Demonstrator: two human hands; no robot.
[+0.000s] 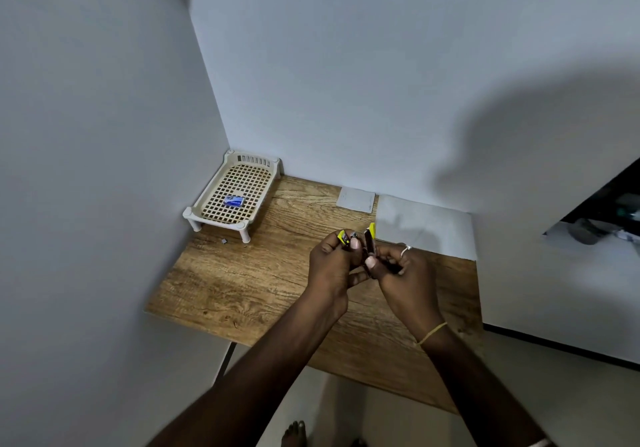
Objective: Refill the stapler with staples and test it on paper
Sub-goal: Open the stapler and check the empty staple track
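Observation:
A small yellow and black stapler (367, 244) is held above the wooden table (242, 280), swung open with its two yellow ends spread apart. My left hand (330, 266) grips the stapler's left half, thumb on top. My right hand (405, 272) holds the right half, its fingers curled round it; whether it also pinches staples I cannot tell. A blue staple box (234, 201) lies in the cream plastic tray (207, 204) at the back left corner. Two white sheets of paper, a small one (356, 199) and a larger one (433, 228), lie flat by the back wall.
Walls close the table on the left and the back. A small dark scrap (224, 240) lies on the wood in front of the tray. Beyond the table's right edge is floor and a dark opening (609, 204). A bare foot (294, 434) shows below.

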